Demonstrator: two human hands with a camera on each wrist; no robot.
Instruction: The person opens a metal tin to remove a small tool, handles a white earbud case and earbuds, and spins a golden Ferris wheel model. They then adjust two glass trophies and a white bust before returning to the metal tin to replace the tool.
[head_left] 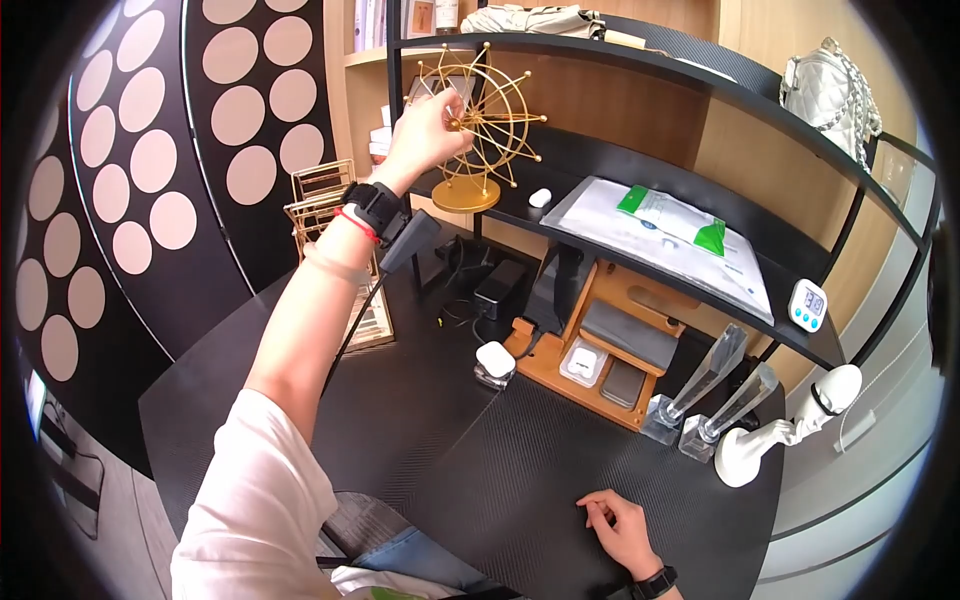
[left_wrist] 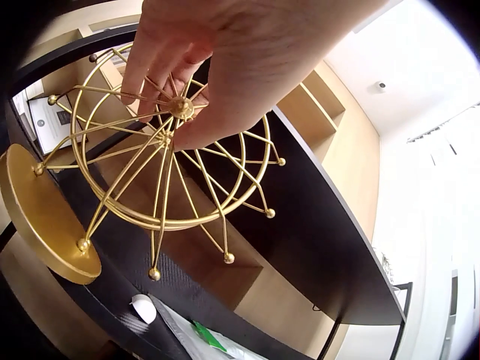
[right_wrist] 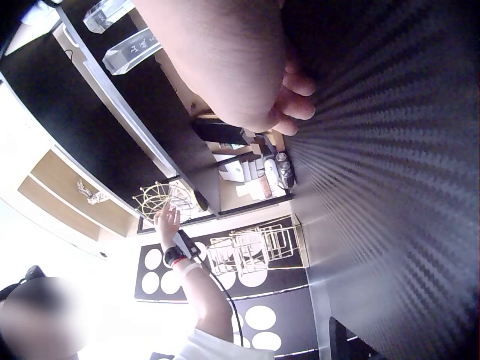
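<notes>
My left hand (head_left: pixel 428 132) reaches up to the shelf and pinches a gold Ferris wheel ornament (left_wrist: pixel 180 107) at its hub, the fingers among the thin spokes. Small balls tip the spokes, and its round gold base (head_left: pixel 466 195) shows at the left end of the black shelf. In the left wrist view, thumb and fingers close in from both sides of the hub. Down on the black desk, my right hand (head_left: pixel 622 532) rests near the front edge with loosely bent fingers and nothing in them.
Beside the ornament lies a white earbud case (head_left: pixel 540 198). A green-and-white packet (head_left: pixel 670 220) sits on papers on the shelf. Below are a wooden organizer (head_left: pixel 560 365), crystal trophies (head_left: pixel 700 375) and a white figurine lamp (head_left: pixel 740 455). A gold wire rack (head_left: pixel 322 185) stands left.
</notes>
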